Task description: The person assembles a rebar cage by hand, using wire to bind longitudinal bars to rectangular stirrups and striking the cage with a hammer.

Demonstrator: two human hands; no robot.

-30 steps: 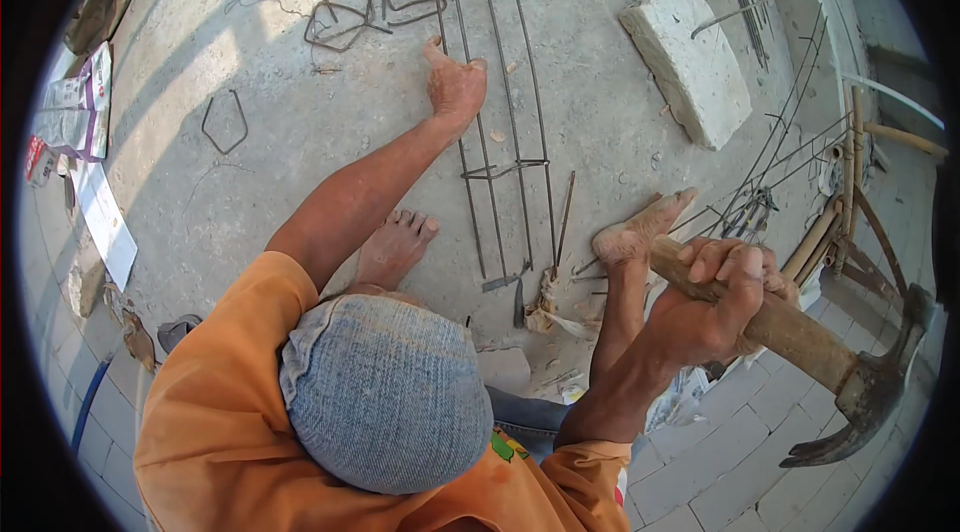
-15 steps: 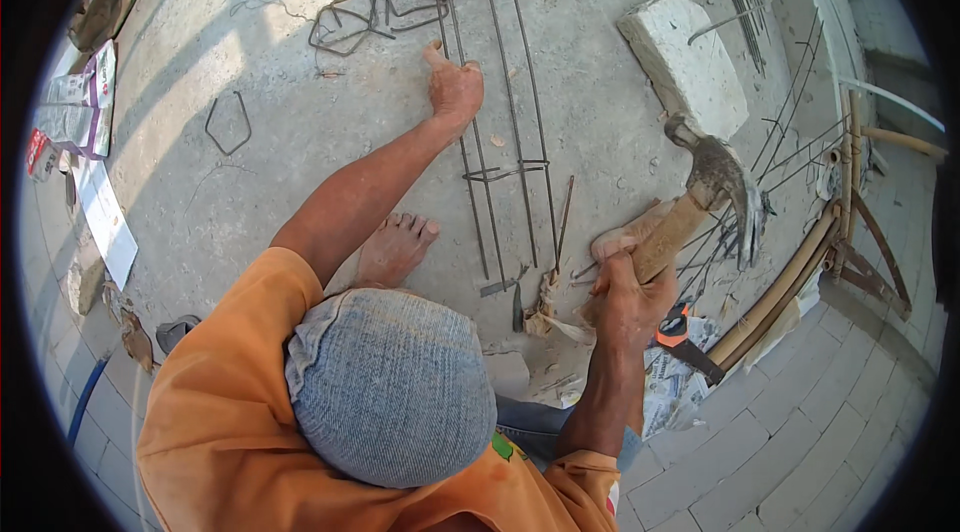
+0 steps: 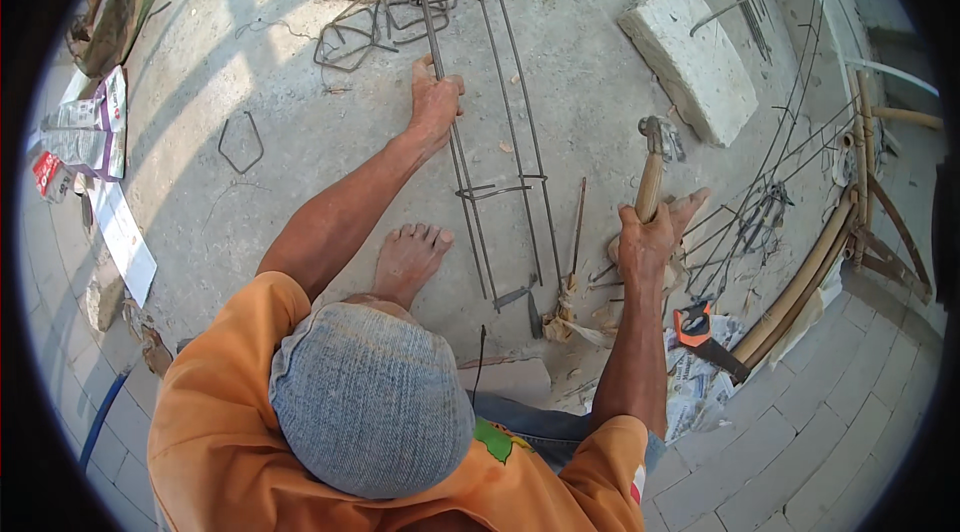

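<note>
Rebar cage (image 3: 495,132) only partly tied, few stirrups on; left hand (image 3: 436,102) fingers clamped on a bar, right hand (image 3: 648,242) fingers clamped on hammer (image 3: 655,157).

The left arm stretches straight forward, its left hand (image 3: 436,100) closed palm down in a grip. The right arm is bent at the elbow, forearm raised, and the right hand (image 3: 647,238) is clenched in a fist, knuckles up.
</note>
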